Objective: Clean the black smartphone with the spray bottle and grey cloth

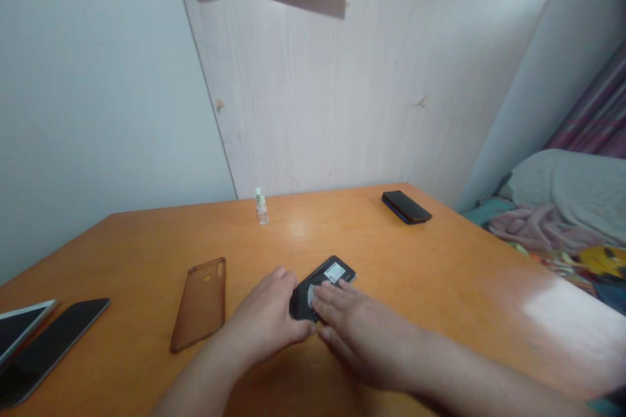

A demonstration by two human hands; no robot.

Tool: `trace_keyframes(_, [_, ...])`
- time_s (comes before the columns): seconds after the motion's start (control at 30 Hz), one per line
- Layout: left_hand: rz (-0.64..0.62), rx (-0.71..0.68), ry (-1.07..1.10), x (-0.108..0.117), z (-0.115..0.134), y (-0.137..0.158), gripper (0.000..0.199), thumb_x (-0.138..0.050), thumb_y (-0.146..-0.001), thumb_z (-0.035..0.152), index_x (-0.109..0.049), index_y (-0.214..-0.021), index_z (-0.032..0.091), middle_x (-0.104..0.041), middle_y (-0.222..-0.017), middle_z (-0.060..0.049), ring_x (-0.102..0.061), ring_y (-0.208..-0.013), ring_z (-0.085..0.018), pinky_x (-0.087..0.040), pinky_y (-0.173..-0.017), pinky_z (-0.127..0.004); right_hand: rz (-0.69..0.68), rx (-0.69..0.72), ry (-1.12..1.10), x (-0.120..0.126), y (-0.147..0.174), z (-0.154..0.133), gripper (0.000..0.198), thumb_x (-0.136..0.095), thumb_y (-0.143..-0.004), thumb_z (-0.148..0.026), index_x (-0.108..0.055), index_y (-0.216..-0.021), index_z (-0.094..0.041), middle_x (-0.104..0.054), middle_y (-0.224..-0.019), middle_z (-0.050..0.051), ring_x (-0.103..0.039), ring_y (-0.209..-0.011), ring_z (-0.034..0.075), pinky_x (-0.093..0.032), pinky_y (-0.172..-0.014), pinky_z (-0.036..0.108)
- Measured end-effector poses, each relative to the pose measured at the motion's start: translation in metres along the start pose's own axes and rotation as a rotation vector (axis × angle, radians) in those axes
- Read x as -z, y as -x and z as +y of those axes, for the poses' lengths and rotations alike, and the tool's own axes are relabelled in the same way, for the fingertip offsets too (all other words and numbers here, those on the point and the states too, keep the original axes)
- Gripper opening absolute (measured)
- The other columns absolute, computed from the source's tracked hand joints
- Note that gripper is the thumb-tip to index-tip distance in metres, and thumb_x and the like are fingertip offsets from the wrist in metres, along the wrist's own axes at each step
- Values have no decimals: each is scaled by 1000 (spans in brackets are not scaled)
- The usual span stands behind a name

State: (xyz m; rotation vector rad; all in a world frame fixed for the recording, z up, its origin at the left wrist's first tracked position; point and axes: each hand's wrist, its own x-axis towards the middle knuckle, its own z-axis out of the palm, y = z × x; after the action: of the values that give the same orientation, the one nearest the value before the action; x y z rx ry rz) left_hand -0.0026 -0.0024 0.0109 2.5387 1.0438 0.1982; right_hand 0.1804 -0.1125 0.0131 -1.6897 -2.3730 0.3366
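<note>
Head: black device (320, 276), orange-brown table (454, 280), perhaps bedding (572, 189) right.

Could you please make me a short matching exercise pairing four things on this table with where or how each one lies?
Things:
1. Phone case
2. Small bottle
3. Labelled black device
4. Folded wallet-like case

Places and states:
A. Near the far right corner of the table
B. Partly covered by the fingers of the right hand
C. Brown, lying to the left of the left hand
D. Clear, standing upright near the back edge

Pairs: 1-C, 2-D, 3-B, 4-A
</note>
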Motion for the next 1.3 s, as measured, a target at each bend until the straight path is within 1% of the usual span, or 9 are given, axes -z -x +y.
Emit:
trace_keyframes(0.1, [2, 15, 9, -1, 2, -1, 37, -72, -64, 42, -57, -90, 21, -59, -96, -5, -59, -90, -23, -44, -71, -30, 87, -218, 51, 6, -6, 15, 48, -38, -98, -31, -54, -139, -9, -48, -147, 19, -43, -137, 30, -29, -117, 48])
trace_keyframes(0.17, [-5, 22, 18, -2, 3, -2, 38, -73, -64, 43, -58, -91, 21, -59, -97, -5, -59, -91, -24, -44, -71, -30, 118, -268, 60, 4, -8, 20, 49, -41, -97, -31, -54, -138, -8, -47, -147, 20, -42, -138, 31, -29, -117, 49])
trace_keyframes(0.37, [-17, 13, 60, -2, 3, -4, 34, -72, -67, 43, -59, -90, 22, -59, -97, -5, -59, -93, -23, -44, -72, -29, 15, 7, -41, -2, -6, 10, 52, -40, -99, -37, -46, -145, -14, -43, -151, 14, -38, -141, 26, -26, -119, 43])
trace_keyframes(0.57, [-16, 18, 54, -4, 4, -4, 37, -74, -66, 43, -61, -93, 21, -58, -99, -5, -57, -95, -23, -44, -78, -31, 74, -272, 50, 9, -17, 32, 51, -34, -100, -32, -49, -142, -9, -46, -148, 19, -40, -139, 29, -25, -118, 50])
trace_keyframes(0.77, [26, -27, 88, -9, 2, -5, 31, -71, -69, 40, -63, -94, 22, -59, -98, -5, -56, -96, -23, -44, -80, -31, 11, -26, -26, 8, -20, 17, 47, -37, -99, -32, -50, -142, -17, -47, -149, 13, -39, -140, 25, -24, -119, 46])
trace_keyframes(0.97, [34, -37, 81, -11, 1, -7, 34, -71, -71, 42, -66, -98, 22, -59, -99, -6, -56, -98, -24, -44, -82, -32, 105, -309, 44, 9, -27, 40, 47, -33, -100, -30, -52, -139, -10, -49, -146, 20, -42, -137, 29, -22, -117, 54])
trace_keyframes(1.03, [47, -42, 76, -14, -1, -7, 37, -73, -70, 44, -66, -99, 22, -59, -99, -6, -56, -98, -25, -44, -82, -32, 95, -262, 38, 6, -28, 35, 48, -35, -99, -30, -50, -140, -8, -46, -148, 21, -39, -139, 29, -21, -118, 52])
trace_keyframes(1.2, [133, -61, 100, -21, -7, -9, 42, -73, -72, 40, -60, -107, 21, -61, -105, -7, -56, -101, -25, -43, -86, -34, -11, 38, -47, 1, -28, 16, 50, -37, -99, -32, -42, -146, -16, -44, -151, 13, -36, -142, 25, -19, -119, 48])
trace_keyframes(1.3, [134, -16, 114, -22, -8, -9, 66, -79, -65, 45, -53, -120, 20, -61, -114, -10, -56, -107, -28, -43, -90, -37, 34, -93, 0, 2, -29, 28, 47, -34, -100, -32, -47, -143, -17, -46, -150, 13, -37, -141, 26, -15, -119, 54])
